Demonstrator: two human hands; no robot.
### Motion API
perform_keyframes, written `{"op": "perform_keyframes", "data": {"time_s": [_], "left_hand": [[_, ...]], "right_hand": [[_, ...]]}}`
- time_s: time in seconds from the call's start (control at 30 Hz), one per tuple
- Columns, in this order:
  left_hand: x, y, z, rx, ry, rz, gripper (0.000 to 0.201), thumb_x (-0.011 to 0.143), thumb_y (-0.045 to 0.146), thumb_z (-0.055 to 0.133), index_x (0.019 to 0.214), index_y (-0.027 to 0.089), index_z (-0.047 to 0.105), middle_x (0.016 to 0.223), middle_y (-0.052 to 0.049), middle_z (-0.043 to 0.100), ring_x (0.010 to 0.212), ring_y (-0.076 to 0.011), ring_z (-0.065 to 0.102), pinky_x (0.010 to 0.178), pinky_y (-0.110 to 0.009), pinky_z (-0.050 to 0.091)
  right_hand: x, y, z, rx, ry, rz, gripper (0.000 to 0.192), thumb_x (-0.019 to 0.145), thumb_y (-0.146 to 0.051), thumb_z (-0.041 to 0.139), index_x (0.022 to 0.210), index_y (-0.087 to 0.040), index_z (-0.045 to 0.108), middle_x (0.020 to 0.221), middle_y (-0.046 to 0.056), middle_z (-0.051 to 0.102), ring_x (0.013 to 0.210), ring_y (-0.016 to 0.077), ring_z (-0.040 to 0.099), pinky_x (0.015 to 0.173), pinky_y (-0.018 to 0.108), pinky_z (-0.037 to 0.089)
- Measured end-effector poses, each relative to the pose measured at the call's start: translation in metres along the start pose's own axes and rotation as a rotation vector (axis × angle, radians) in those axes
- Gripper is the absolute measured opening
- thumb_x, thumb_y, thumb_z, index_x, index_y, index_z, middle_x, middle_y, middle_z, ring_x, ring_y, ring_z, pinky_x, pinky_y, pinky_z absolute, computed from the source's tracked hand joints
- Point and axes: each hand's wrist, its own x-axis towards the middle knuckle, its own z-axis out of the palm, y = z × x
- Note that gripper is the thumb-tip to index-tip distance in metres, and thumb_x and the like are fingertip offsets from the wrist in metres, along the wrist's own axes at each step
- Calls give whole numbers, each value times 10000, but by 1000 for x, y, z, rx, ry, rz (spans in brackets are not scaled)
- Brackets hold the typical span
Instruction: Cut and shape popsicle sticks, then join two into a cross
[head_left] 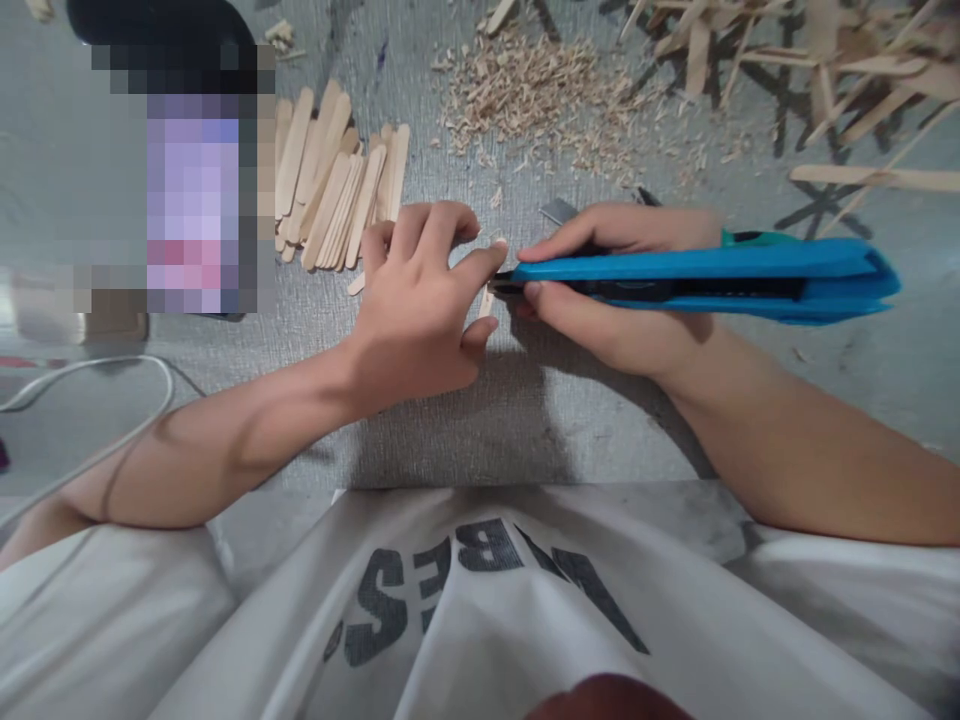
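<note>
My right hand (619, 325) is closed around a blue utility knife (645, 265), its body stretching back over the wrist. The knife's dark tip points left and meets a short piece of wooden craft stick (486, 302). That piece sits between the thumb and index finger of my left hand (416, 310), whose other fingers are curled toward the table. Much of the piece is hidden by fingers and the knife tip. Just left of my left hand lies a bunch of craft sticks (337, 205).
Wood shavings (540, 95) are heaped beyond my hands. Joined craft sticks (832, 65) spread across the far right. A small grey metal piece (559, 210) lies near my right fingers. At left are a pixelated object (193, 190) and a white cable (169, 375) by my forearm.
</note>
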Motion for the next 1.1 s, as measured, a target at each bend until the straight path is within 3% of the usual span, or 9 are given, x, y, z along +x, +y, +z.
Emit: {"op": "perform_keyframes", "data": {"time_s": [0.13,0.27,0.4,0.53,0.73,0.83,1.1], "left_hand": [[1,2,-3,-2,-44,-20,523,1039,472,805,1549,370,755,1654,-181,666,1546,-536,578,1208,-778,456],[2,4,-4,2,-43,-39,525,1025,444,837,1538,346,778,1652,-183,669,1553,-535,573,1223,-761,450],[0,3,-1,-4,-2,-8,512,1021,386,846,1524,312,785,1649,-198,676,1521,-525,592,1213,-745,449],[-2,-3,5,-9,53,18,537,992,420,888,1514,352,780,1632,-172,692,1499,-511,603,1193,-718,465],[-2,-5,7,-27,61,38,537,988,370,848,1518,313,783,1616,-201,696,1481,-523,616,1166,-723,462],[-1,-4,6,-18,60,34,533,980,383,848,1504,301,793,1611,-208,695,1479,-533,617,1159,-728,465],[-2,0,3,14,25,9,529,1007,375,826,1531,325,774,1625,-184,679,1505,-510,599,1186,-712,458]], "right_hand": [[-5,-2,3,-18,37,-15,36,961,-392,833,958,-356,833,871,-5,843,724,258,772,639,431,616],[-7,-2,1,-74,8,46,75,939,-401,853,930,-350,799,787,-23,788,653,239,707,648,433,608],[-8,1,1,-27,92,29,93,939,-411,868,912,-346,809,867,-14,837,732,252,767,687,438,604],[-9,-2,2,-65,103,39,29,964,-378,829,959,-350,826,928,-6,865,783,260,809,735,446,656],[-11,-5,-1,-140,33,-101,38,971,-391,773,970,-354,781,766,-32,791,637,236,731,617,419,593],[-11,-1,-2,-153,4,-168,102,984,-454,780,1000,-354,788,772,-34,792,645,230,731,658,419,617],[-12,-2,1,-164,93,-139,26,958,-367,787,979,-353,779,755,-52,785,611,215,722,583,392,572]]}}
